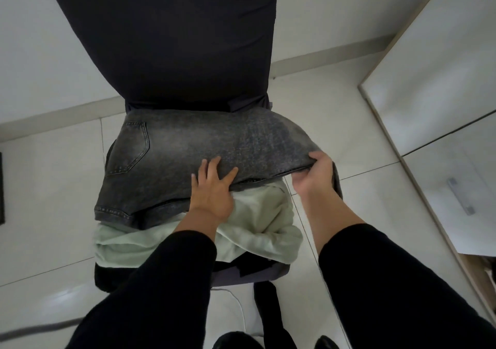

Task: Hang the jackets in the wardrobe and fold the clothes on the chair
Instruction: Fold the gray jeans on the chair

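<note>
Folding grey jeans (204,144) on chair (171,40): left hand (214,187) flat, fingers spread; right hand (312,173) pinches edge (keep seams aligned, press crease).

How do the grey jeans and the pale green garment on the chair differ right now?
The grey jeans lie fairly flat on top; the pale green garment is crumpled beneath them. The jeans are dark washed denim with a stitched pocket; the green garment looks soft and plain. The left hand presses the jeans and the right hand grips their edge. Both sit on the chair.
</note>
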